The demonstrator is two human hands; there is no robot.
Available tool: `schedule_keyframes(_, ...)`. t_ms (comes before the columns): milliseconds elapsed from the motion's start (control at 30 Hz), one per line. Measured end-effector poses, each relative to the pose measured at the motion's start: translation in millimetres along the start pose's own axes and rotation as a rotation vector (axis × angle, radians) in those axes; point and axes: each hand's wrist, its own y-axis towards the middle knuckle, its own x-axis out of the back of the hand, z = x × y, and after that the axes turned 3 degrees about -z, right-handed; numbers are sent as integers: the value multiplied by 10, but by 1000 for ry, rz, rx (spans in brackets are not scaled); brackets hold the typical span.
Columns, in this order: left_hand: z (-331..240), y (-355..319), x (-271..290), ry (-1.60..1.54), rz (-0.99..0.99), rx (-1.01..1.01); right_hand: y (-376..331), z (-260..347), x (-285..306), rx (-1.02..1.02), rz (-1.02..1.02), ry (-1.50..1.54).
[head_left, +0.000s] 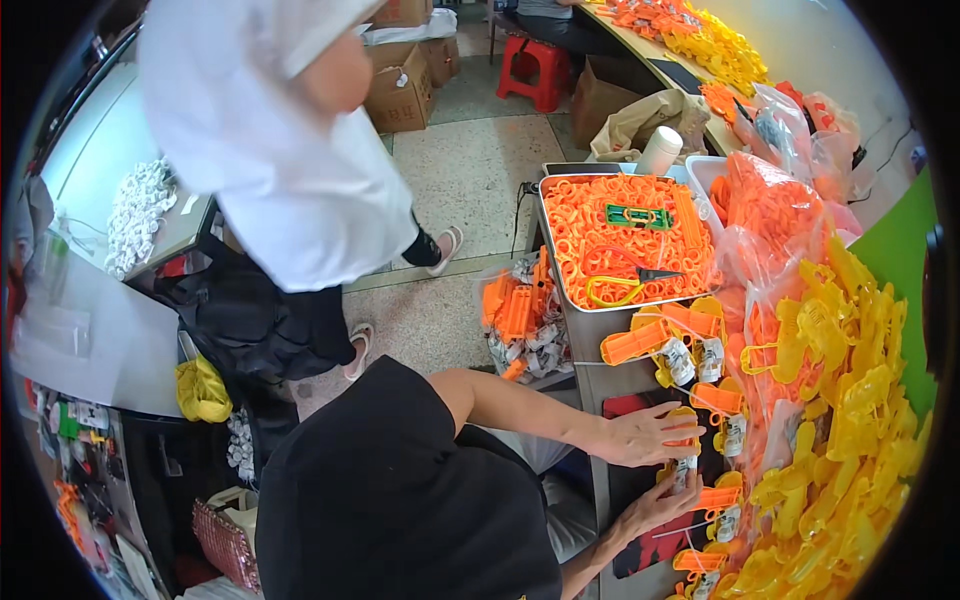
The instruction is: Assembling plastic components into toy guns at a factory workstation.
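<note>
Both my hands are closed on one small toy piece (682, 412), yellow and orange with a whitish part, over a dark-and-red mat (655, 545). My left hand (645, 437) covers its upper end from the far side. Nearer the lower edge, my right hand (655, 507) grips the whitish lower end with its fingertips. Fingers hide much of the piece. Around them lie several part-built toys with orange barrels, yellow shells and white parts, one (718, 400) just right of my left hand and another (720, 500) beside my right.
A tray (590, 306) of orange rings stands beyond my hands, with scissors (615, 290) and a green piece (640, 216) on top. Yellow shells (840, 430) heap along the right. A bag of orange parts (765, 195) leans behind. At left stands a person in white (290, 190).
</note>
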Motion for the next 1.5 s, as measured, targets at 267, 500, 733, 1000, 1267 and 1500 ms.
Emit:
schedule_keyframes(267, 74, 271, 222, -308, 50, 56, 105, 189, 12, -6, -12, -88)
schedule_keyframes(500, 248, -5, 364, -670, 75, 527, 61, 203, -2, -140, -31, -23)
schedule_keyframes(733, 39, 39, 329, -295, 215, 75, 67, 150, 2, -120, -119, 89)
schedule_keyframes(1000, 33, 36, 250, -106, 411, -19, 27, -36, 35, -301, -238, -299)
schedule_keyframes(1267, -56, 80, 216, -138, 415, -73, -107, -287, 297, -170, -162, -240)
schedule_keyframes(1500, 11, 111, -203, 31, 352, -37, -100, -229, 198, -158, -220, -253)
